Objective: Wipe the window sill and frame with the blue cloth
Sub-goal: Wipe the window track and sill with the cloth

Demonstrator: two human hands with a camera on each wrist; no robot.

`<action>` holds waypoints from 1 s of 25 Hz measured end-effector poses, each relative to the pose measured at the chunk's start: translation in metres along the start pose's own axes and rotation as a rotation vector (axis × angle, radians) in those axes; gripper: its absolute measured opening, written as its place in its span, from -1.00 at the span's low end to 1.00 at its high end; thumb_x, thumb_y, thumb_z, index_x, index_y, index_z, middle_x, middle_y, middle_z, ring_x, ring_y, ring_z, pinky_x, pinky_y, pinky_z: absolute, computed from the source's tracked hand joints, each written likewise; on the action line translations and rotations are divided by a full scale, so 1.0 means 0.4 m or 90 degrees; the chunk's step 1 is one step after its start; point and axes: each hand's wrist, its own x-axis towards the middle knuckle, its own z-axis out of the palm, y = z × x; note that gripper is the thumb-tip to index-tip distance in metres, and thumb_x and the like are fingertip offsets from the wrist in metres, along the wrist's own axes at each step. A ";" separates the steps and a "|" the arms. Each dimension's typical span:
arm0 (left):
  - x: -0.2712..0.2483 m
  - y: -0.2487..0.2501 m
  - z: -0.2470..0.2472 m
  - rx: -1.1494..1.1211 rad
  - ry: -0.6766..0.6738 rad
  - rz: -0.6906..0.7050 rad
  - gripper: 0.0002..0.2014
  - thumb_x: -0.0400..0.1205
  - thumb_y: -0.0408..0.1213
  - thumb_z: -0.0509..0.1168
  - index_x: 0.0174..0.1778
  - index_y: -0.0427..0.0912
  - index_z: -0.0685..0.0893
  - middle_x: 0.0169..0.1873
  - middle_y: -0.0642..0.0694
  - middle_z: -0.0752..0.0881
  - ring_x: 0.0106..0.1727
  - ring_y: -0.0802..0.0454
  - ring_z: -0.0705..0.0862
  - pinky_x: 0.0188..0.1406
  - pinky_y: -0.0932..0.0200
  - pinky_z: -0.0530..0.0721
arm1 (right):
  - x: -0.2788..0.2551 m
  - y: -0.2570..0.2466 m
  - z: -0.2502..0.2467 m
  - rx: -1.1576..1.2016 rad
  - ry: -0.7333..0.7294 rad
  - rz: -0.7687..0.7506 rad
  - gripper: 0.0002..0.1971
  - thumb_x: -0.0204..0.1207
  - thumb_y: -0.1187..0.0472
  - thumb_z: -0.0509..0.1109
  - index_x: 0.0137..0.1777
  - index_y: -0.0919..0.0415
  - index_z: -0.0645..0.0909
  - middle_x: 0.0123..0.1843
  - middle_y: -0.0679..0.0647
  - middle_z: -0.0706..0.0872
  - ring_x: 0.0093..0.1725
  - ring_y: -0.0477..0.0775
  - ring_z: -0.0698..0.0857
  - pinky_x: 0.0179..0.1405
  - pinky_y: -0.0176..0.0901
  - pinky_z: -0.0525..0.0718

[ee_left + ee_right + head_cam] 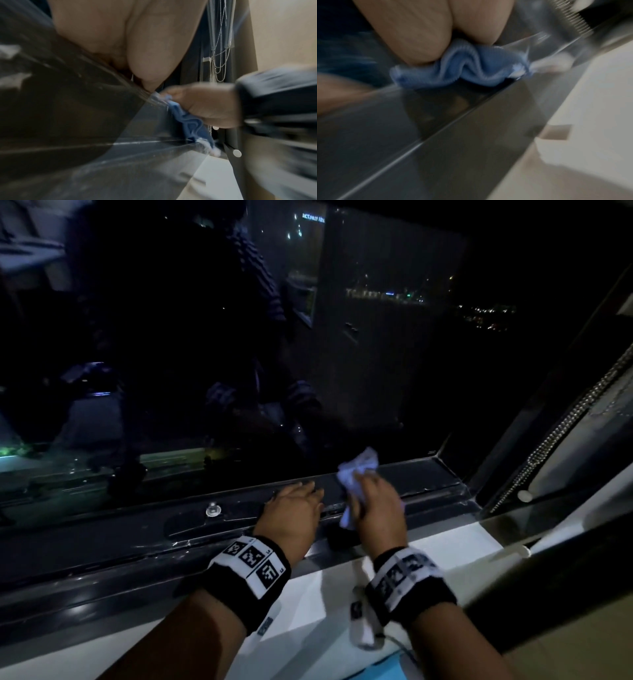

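My right hand (373, 505) grips a bunched blue cloth (356, 470) and presses it onto the dark window frame (421, 474) near its right corner. The right wrist view shows the blue cloth (462, 73) crumpled under my fingers against the frame's ledge. In the left wrist view the cloth (188, 124) hangs from my right hand (205, 105). My left hand (294, 508) rests flat, fingers straight, on the frame just left of the cloth. The white sill (445, 546) runs below the frame.
A small clear knob (213, 510) sits on the frame to the left. A beaded blind chain (561, 426) hangs along the right jamb. The dark glass (239, 337) reflects the room. A white tag and cord (363, 628) lie on the sill near my right wrist.
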 end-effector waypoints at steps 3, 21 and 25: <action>-0.001 -0.001 -0.001 -0.009 -0.005 0.005 -0.58 0.75 -0.12 0.00 0.54 -0.03 0.39 0.59 -0.01 0.33 0.59 0.00 0.23 0.55 0.12 0.16 | -0.022 -0.013 -0.010 0.036 -0.056 -0.047 -0.62 0.45 0.23 0.35 0.28 0.19 0.60 0.30 0.25 0.63 0.30 0.22 0.55 0.32 -0.18 0.36; -0.004 -0.026 0.037 -0.073 0.031 -0.002 -0.59 0.74 -0.07 -0.01 0.50 0.01 0.46 0.55 0.01 0.39 0.58 0.01 0.27 0.57 0.02 0.20 | 0.065 0.146 -0.086 -0.040 0.013 0.006 -0.65 0.35 0.26 0.28 0.13 0.30 0.67 0.09 0.35 0.73 0.09 0.35 0.68 0.16 0.00 0.57; -0.003 -0.034 0.049 -0.063 0.046 0.009 -0.44 0.61 0.05 -0.10 0.44 -0.03 0.55 0.49 -0.03 0.48 0.53 -0.05 0.38 0.54 -0.01 0.29 | 0.147 0.222 -0.104 -0.115 -0.016 0.038 -0.64 0.20 0.16 0.15 -0.20 0.36 0.68 -0.20 0.38 0.72 -0.16 0.42 0.70 -0.18 0.06 0.65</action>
